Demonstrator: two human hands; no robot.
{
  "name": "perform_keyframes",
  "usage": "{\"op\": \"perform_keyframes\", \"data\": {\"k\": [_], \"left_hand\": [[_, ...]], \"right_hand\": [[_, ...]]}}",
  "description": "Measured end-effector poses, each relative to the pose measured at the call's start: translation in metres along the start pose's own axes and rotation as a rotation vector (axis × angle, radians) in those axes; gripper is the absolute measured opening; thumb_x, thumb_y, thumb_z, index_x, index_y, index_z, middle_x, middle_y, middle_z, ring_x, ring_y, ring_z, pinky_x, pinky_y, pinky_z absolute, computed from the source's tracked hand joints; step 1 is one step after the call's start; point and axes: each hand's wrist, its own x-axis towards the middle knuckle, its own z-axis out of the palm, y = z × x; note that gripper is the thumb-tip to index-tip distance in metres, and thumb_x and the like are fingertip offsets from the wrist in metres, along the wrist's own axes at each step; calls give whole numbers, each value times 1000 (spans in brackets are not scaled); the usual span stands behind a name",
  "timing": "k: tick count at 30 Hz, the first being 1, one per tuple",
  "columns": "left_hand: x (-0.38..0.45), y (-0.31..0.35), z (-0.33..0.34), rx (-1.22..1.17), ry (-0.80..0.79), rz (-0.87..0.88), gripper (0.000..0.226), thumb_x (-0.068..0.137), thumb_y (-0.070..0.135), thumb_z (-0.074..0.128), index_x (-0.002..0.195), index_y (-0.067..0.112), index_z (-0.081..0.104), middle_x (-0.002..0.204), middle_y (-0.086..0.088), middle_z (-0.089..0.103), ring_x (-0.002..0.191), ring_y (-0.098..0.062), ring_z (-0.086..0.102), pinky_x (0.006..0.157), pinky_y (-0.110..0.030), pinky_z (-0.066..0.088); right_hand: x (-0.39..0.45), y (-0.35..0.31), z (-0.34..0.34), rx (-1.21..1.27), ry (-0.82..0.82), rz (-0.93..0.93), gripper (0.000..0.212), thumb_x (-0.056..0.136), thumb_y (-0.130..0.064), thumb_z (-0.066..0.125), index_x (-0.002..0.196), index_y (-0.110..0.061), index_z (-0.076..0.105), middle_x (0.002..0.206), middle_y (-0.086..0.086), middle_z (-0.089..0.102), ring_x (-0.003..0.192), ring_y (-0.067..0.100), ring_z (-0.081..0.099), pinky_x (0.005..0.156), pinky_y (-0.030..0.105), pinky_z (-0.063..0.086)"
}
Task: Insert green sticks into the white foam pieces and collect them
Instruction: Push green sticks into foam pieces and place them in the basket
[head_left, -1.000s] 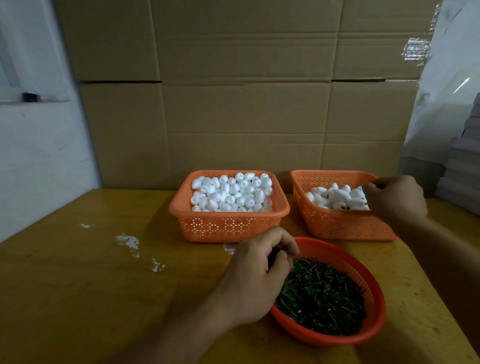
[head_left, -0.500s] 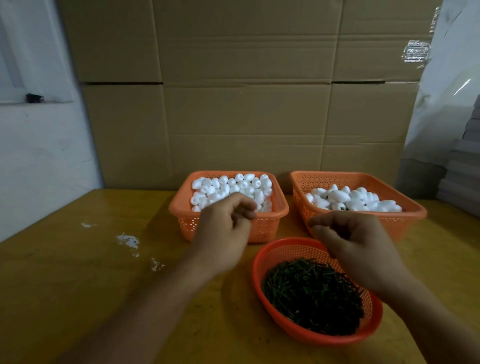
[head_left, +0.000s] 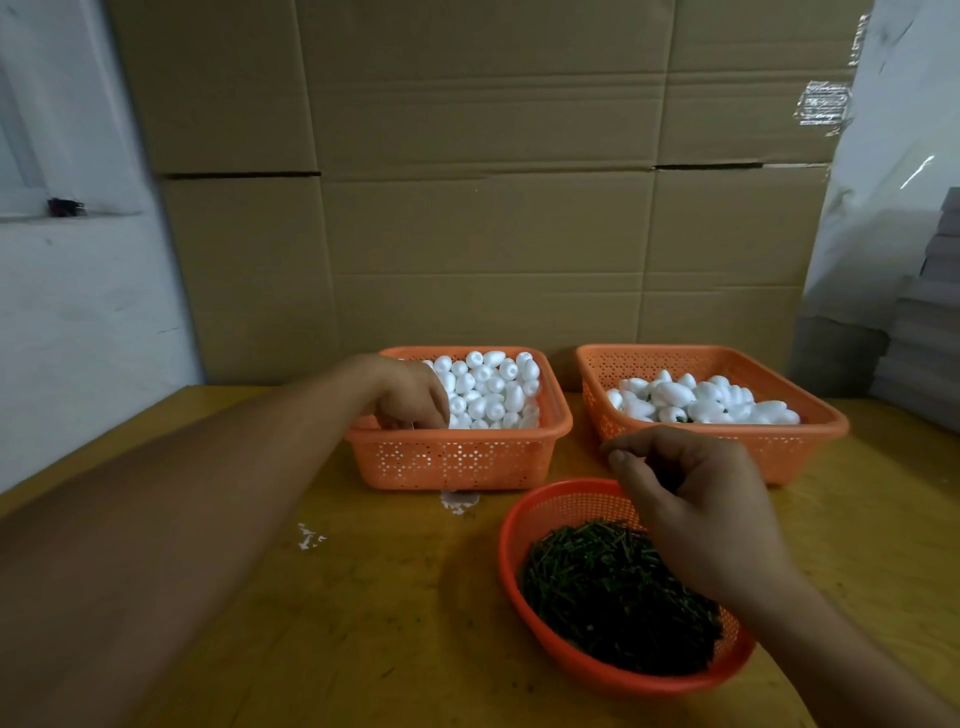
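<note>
My left hand (head_left: 410, 395) reaches into the left orange basket (head_left: 457, 457), which is heaped with plain white foam pieces (head_left: 488, 389). Its fingers curl down round a piece at the basket's near left, and only a white sliver shows between them. My right hand (head_left: 691, 499) hovers over the far rim of the round orange basket (head_left: 524, 577) of green sticks (head_left: 613, 592). Its fingers are curled, its thumb tip lies against them, and no stick shows in it. The right orange basket (head_left: 727, 441) holds foam pieces (head_left: 696, 400) with green stick ends showing.
The baskets stand on a yellow wooden table (head_left: 389, 597) with white foam crumbs (head_left: 311, 538) near its middle. A wall of cardboard boxes (head_left: 483, 208) rises right behind the baskets. A white wall is at the left, and grey stacked material (head_left: 930, 332) at the right.
My left hand left the stick basket and went forward into the left foam basket. My right hand drew back from the right basket to above the stick basket.
</note>
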Motion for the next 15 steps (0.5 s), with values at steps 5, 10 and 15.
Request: {"op": "perform_keyframes", "data": {"k": [5,10,15], "left_hand": [[14,6,8,112,-96,-51,29,93,28,68,122,26,67,121,3,62,109,-22,66,91,-37,58],[23,8,11,83,-99,-45,33,92,31,68,125,26,67,122,3,65,107,-19,68,95,-40,58],[28,9,13,63,-106,-14,28,88,29,74,114,34,69,104,12,64,103,-15,68,88,-34,60]], "right_hand": [[-1,0,0,1,4,-17,12,92,-13,68,91,-20,79,56,-11,65,44,2,54,45,11,36],[-3,0,3,-1,-29,-31,12,92,-13,68,91,-20,78,55,-16,63,45,1,55,45,13,39],[-4,-1,4,-9,-52,-44,12,92,-14,68,91,-20,78,55,-18,63,47,2,57,47,13,39]]}}
